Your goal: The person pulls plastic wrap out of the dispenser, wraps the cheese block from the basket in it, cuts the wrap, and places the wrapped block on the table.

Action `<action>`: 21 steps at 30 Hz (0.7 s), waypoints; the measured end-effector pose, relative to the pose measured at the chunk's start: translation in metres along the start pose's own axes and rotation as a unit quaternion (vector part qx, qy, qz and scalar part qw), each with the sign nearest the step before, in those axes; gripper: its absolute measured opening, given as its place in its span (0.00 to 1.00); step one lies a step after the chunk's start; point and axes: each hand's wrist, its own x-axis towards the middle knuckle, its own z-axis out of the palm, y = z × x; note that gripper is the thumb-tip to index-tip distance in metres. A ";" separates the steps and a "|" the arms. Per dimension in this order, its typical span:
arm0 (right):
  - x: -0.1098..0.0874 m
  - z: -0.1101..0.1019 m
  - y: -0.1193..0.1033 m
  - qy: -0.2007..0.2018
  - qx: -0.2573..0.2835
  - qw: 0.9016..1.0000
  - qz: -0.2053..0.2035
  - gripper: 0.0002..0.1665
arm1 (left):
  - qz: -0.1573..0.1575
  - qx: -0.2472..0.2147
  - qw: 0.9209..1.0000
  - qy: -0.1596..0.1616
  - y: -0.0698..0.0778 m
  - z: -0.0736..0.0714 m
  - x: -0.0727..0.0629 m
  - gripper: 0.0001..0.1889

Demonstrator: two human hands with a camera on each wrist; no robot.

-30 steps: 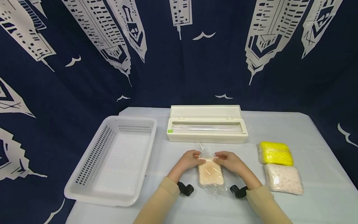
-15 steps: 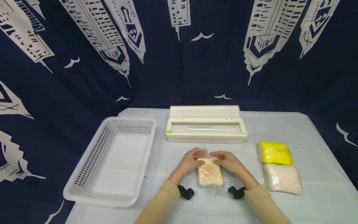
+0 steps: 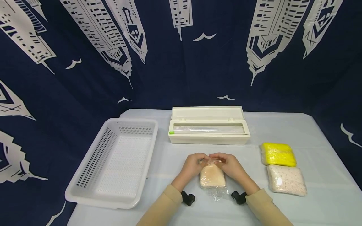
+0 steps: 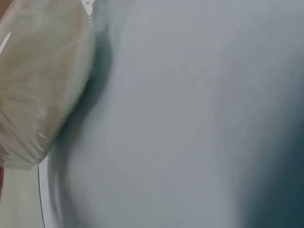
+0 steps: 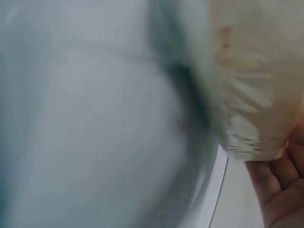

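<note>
A tan, square, bread-like slab point(image 3: 212, 177) lies in clear cling film point(image 3: 216, 192) in front of me, its loose film end spread toward me. At its far edge my left hand point(image 3: 194, 167) and right hand point(image 3: 230, 166) pinch the gathered film, thumbs at the slab's far corners and fingertips nearly meeting. The wrapped slab point(image 4: 40, 71) fills the upper left of the left wrist view. In the right wrist view the slab point(image 5: 256, 80) shows wrinkled film and small red marks, with fingers point(image 5: 280, 175) under its far end.
Behind the hands stands an open white cling film dispenser point(image 3: 209, 139) with a film roll point(image 3: 207, 129). A white perforated basket point(image 3: 147, 163) is at left. To the right lie a yellow wrapped block point(image 3: 278, 154) and a speckled white one point(image 3: 286, 180). Patterned dark cloth point(image 3: 181, 78) hangs behind.
Both hands have drawn closer together at the slab's far edge. The film that stood up there is now folded down and gathered between the fingers.
</note>
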 end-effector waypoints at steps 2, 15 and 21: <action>-0.002 0.002 0.000 0.016 -0.030 0.999 -0.026 0.14 | 0.041 0.040 0.998 0.011 -0.001 0.001 -0.002 0.09; -0.019 0.004 -0.007 0.043 -0.247 0.948 -0.198 0.17 | 0.195 0.253 0.947 -0.030 0.004 -0.013 -0.025 0.13; -0.032 0.007 -0.009 0.058 -0.318 0.901 -0.290 0.25 | 0.203 0.279 0.936 -0.066 0.009 -0.018 -0.042 0.18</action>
